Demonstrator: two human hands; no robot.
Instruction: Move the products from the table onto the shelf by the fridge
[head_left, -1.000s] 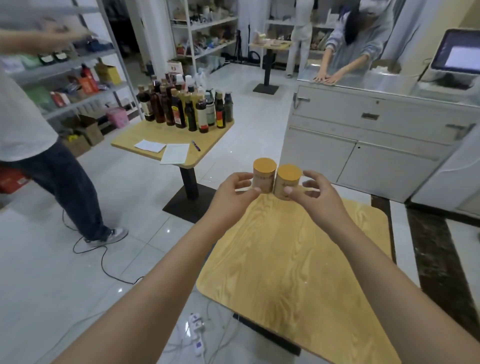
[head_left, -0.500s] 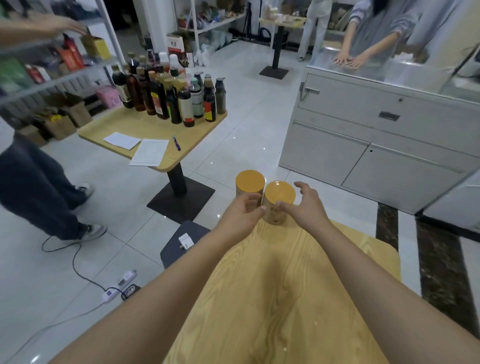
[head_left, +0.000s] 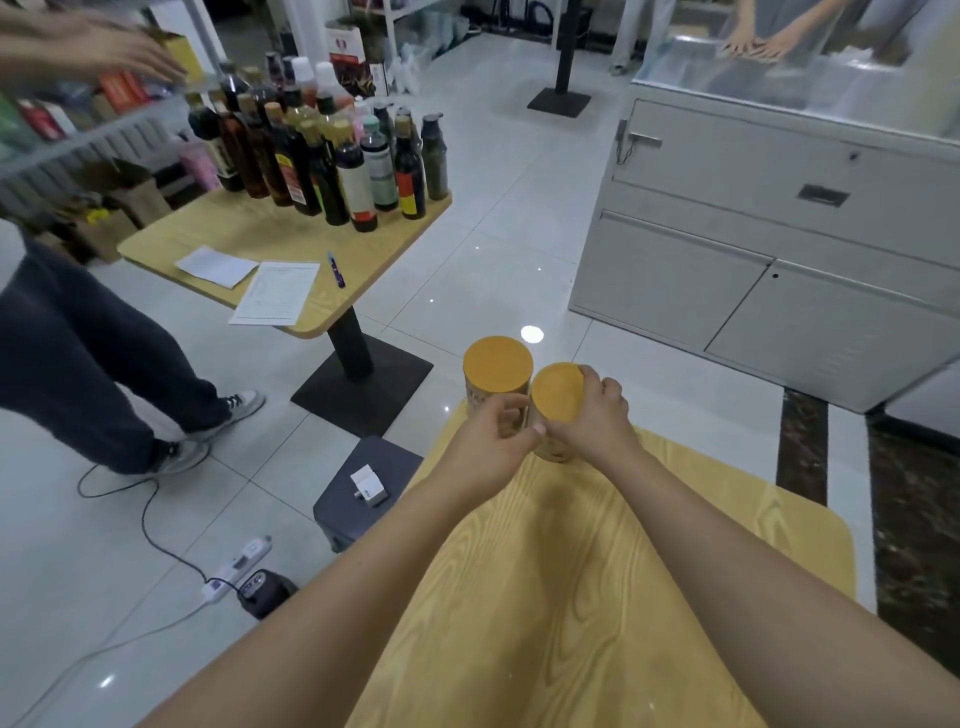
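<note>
I see my wood table (head_left: 571, 597), with the left jar (head_left: 497, 364) and the right jar (head_left: 557, 389) side by side at its far edge.

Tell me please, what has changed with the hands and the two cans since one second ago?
The right hand has climbed from the side of the right can to its lid and now curls over the rim. The left hand still grips the left can by its side. Both cans stay together at the far edge of the table; I cannot tell if either is lifted.
</note>
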